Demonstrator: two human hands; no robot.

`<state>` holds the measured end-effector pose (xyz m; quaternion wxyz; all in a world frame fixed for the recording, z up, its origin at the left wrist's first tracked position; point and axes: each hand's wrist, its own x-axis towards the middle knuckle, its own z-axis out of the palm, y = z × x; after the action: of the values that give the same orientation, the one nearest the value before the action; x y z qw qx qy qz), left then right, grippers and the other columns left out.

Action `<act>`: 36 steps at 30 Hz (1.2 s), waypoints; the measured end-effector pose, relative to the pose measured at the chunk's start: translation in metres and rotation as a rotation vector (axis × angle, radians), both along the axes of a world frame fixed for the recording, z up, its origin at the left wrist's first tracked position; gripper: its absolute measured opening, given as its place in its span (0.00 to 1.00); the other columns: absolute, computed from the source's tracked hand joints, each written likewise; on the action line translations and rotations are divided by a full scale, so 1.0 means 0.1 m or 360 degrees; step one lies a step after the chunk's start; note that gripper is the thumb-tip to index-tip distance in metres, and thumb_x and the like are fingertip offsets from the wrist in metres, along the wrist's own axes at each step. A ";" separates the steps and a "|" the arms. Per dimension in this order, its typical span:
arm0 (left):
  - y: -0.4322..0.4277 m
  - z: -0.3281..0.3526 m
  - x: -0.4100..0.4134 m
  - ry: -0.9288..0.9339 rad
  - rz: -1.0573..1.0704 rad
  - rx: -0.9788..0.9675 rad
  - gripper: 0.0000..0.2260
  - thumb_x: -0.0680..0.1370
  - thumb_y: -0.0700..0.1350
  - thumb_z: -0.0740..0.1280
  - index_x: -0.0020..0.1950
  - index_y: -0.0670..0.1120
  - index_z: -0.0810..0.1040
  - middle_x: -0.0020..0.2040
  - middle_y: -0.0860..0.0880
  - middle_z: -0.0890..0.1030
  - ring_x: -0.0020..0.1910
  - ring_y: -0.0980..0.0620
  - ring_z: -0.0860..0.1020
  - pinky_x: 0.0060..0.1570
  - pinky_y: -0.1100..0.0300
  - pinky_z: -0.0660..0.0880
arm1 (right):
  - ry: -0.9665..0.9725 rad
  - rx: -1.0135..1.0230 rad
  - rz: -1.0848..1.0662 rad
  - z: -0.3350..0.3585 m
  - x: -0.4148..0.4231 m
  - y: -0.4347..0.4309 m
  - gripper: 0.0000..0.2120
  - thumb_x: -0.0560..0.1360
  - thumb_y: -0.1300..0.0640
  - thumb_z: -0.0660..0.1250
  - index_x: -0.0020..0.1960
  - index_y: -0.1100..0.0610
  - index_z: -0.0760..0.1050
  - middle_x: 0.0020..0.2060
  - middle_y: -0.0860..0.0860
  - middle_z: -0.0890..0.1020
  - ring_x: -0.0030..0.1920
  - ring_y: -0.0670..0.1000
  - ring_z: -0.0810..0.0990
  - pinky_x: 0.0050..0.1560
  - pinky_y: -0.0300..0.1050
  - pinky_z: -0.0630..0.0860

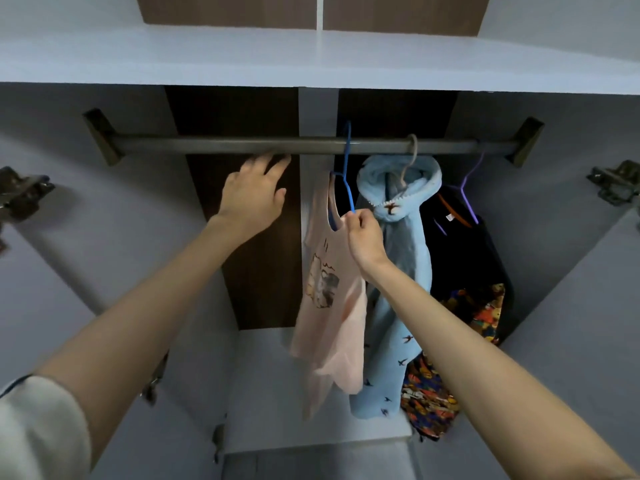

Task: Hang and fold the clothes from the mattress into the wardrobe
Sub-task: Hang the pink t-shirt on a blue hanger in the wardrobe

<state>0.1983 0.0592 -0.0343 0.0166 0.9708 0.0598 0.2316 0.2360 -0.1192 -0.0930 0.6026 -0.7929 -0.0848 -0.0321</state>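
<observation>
So the wardrobe (311, 53) was open, and the pink top (332, 306) was already up on the rail (214, 144), hanging off a blue hanger (347, 168) whose hook sat over the bar roughly mid-span. The right hand (363, 233) had a narrow grip, fingertips pinching the blue hanger down at its shoulder, right where the top's strap sits. The top hung a bit skewed, bottom hem drifting left.

The left hand (254, 195) was held up with a wide, loose grip, fingers spread and holding nothing, fingertips just under the rail to the left of the hanger. Honestly couldn't tell if they were touching the bar or not.

Right of the pink top, pretty much touching it, was a light blue garment (398, 188) with little bird shapes on it, on a pale hanger (412, 150). Further right, a purple hanger (469, 188) carried a black garment (460, 258) with a colourful patterned part lower down. Door hinges showed on the left side (20, 195) and the right side (616, 181), and a pale sleeve (38, 427) was in the near-left corner.
</observation>
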 end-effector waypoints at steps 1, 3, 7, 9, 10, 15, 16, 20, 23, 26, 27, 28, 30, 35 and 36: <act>0.00 0.01 0.06 0.0016 0.0007 0.0006 0.26 0.81 0.49 0.60 0.78 0.51 0.57 0.76 0.46 0.61 0.74 0.43 0.60 0.70 0.45 0.61 | 0.0007 -0.0013 0.0014 -0.04 0.02 0.00 0.10 0.83 0.56 0.53 0.48 0.60 0.67 0.37 0.50 0.71 0.37 0.45 0.69 0.40 0.42 0.66; 0.01 0.04 0.18 0.0056 0.0021 0.0006 0.26 0.81 0.49 0.60 0.78 0.51 0.56 0.77 0.46 0.59 0.74 0.42 0.59 0.70 0.44 0.61 | 0.0026 -0.0051 0.0043 -0.14 0.04 -0.01 0.10 0.83 0.57 0.53 0.49 0.61 0.67 0.37 0.51 0.71 0.38 0.47 0.69 0.41 0.44 0.66; 0.05 0.03 0.33 0.0111 0.0016 0.0033 0.27 0.81 0.50 0.60 0.79 0.51 0.54 0.79 0.46 0.53 0.77 0.43 0.53 0.71 0.42 0.58 | 0.0056 -0.0105 0.0088 -0.27 0.06 -0.04 0.12 0.83 0.56 0.54 0.53 0.65 0.70 0.37 0.50 0.71 0.36 0.45 0.69 0.36 0.40 0.66; 0.04 0.04 0.36 0.0073 0.0013 0.0033 0.27 0.81 0.49 0.60 0.78 0.50 0.55 0.78 0.46 0.54 0.76 0.43 0.54 0.72 0.42 0.57 | 0.0065 -0.0108 0.0112 -0.26 0.09 -0.06 0.11 0.83 0.57 0.56 0.55 0.65 0.70 0.37 0.49 0.71 0.35 0.45 0.70 0.37 0.39 0.66; 0.03 0.04 0.37 0.0056 0.0009 0.0020 0.27 0.81 0.49 0.60 0.78 0.50 0.55 0.78 0.45 0.55 0.76 0.43 0.55 0.71 0.42 0.57 | 0.0061 -0.0115 0.0121 -0.25 0.10 -0.07 0.09 0.82 0.57 0.58 0.56 0.64 0.69 0.37 0.49 0.72 0.37 0.46 0.71 0.40 0.39 0.67; -0.01 0.02 0.31 0.0019 -0.0030 -0.0017 0.27 0.81 0.48 0.61 0.78 0.49 0.56 0.77 0.45 0.57 0.76 0.43 0.57 0.72 0.44 0.58 | -0.0194 -0.0262 0.0009 -0.16 0.10 -0.17 0.10 0.77 0.64 0.64 0.58 0.62 0.69 0.44 0.55 0.71 0.45 0.49 0.70 0.48 0.39 0.68; -0.03 0.00 0.28 0.0000 -0.0040 -0.0029 0.27 0.80 0.48 0.61 0.78 0.49 0.56 0.77 0.46 0.59 0.76 0.43 0.57 0.73 0.44 0.57 | -0.0257 -0.0304 -0.0030 -0.14 0.10 -0.20 0.10 0.76 0.64 0.65 0.57 0.62 0.70 0.45 0.55 0.72 0.46 0.50 0.71 0.49 0.41 0.69; -0.12 -0.09 0.07 -0.0006 -0.0065 -0.0103 0.27 0.81 0.49 0.59 0.78 0.50 0.55 0.76 0.47 0.61 0.76 0.45 0.58 0.73 0.45 0.55 | -0.0391 -0.0332 -0.0049 -0.02 0.01 -0.29 0.08 0.75 0.66 0.64 0.54 0.58 0.71 0.45 0.53 0.73 0.47 0.52 0.73 0.50 0.40 0.70; -0.20 -0.13 -0.16 -0.0007 -0.0132 -0.0142 0.26 0.82 0.49 0.59 0.78 0.50 0.55 0.75 0.46 0.64 0.75 0.46 0.61 0.73 0.46 0.57 | -0.0400 -0.0282 -0.0062 0.05 -0.13 -0.41 0.07 0.77 0.65 0.62 0.53 0.57 0.72 0.45 0.51 0.73 0.41 0.45 0.72 0.42 0.30 0.67; -0.27 -0.16 -0.44 -0.0018 -0.0226 -0.0192 0.25 0.82 0.48 0.58 0.78 0.49 0.57 0.73 0.46 0.68 0.72 0.48 0.66 0.72 0.47 0.60 | -0.0357 -0.0274 -0.0075 0.08 -0.36 -0.55 0.07 0.78 0.64 0.61 0.55 0.59 0.74 0.46 0.51 0.75 0.37 0.42 0.70 0.45 0.37 0.68; -0.30 -0.17 -0.54 -0.0014 -0.0253 -0.0208 0.24 0.82 0.48 0.58 0.78 0.49 0.58 0.72 0.47 0.69 0.71 0.48 0.67 0.71 0.48 0.60 | -0.0353 -0.0294 -0.0085 0.08 -0.45 -0.60 0.07 0.78 0.63 0.61 0.55 0.60 0.74 0.46 0.51 0.75 0.37 0.42 0.70 0.45 0.38 0.68; -0.35 -0.18 -0.65 -0.0001 -0.0277 -0.0219 0.24 0.82 0.49 0.58 0.78 0.49 0.59 0.71 0.47 0.70 0.70 0.48 0.68 0.71 0.48 0.60 | -0.0355 -0.0315 -0.0103 0.08 -0.56 -0.65 0.07 0.79 0.63 0.61 0.56 0.60 0.74 0.47 0.51 0.76 0.37 0.42 0.70 0.45 0.39 0.68; -0.46 -0.24 -0.87 0.0051 -0.0323 -0.0214 0.23 0.82 0.49 0.57 0.77 0.50 0.59 0.70 0.47 0.71 0.69 0.48 0.69 0.70 0.49 0.60 | -0.0369 -0.0337 -0.0152 0.05 -0.82 -0.76 0.07 0.79 0.62 0.60 0.55 0.60 0.74 0.48 0.52 0.77 0.34 0.41 0.70 0.41 0.38 0.67; -0.82 -0.48 -1.49 0.0180 -0.0550 -0.0226 0.22 0.82 0.51 0.56 0.77 0.52 0.60 0.70 0.50 0.71 0.68 0.48 0.69 0.69 0.51 0.60 | -0.0377 -0.0460 -0.0336 -0.12 -1.66 -1.12 0.05 0.80 0.60 0.60 0.54 0.56 0.73 0.48 0.50 0.77 0.33 0.41 0.71 0.37 0.31 0.67; -0.91 -0.52 -1.62 0.0198 -0.0611 -0.0217 0.22 0.82 0.51 0.55 0.77 0.52 0.60 0.70 0.51 0.71 0.68 0.48 0.69 0.69 0.52 0.60 | -0.0350 -0.0473 -0.0387 -0.16 -1.86 -1.20 0.05 0.79 0.61 0.61 0.54 0.55 0.73 0.47 0.49 0.77 0.34 0.41 0.73 0.38 0.31 0.68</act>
<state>0.0360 -0.0317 -0.0868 0.1223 0.9735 -0.1098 0.1592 0.0501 -0.2391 -0.1090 0.4578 -0.8691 -0.0576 -0.1781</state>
